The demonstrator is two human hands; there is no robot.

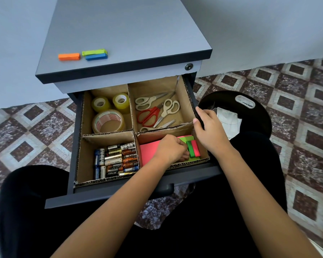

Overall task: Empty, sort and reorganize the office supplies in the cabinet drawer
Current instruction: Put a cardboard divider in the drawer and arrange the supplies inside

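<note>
Your right hand [209, 130] grips the dark metal drawer rim [192, 94] for steadiness; your left hand [171, 149] pinches small pink-green sticky pads [194, 148], aligning them.

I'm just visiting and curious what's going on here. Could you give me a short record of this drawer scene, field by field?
drawer: open, split by cardboard into four sections
back left: three rolls of tape
back right: scissors, several pairs
front left: batteries
front right: sticky notes, pink and green
left hand: fingers curled over the sticky notes; whether it holds any is hidden
right hand: grips the drawer's right side
cabinet top: orange, green and blue note strips
</note>
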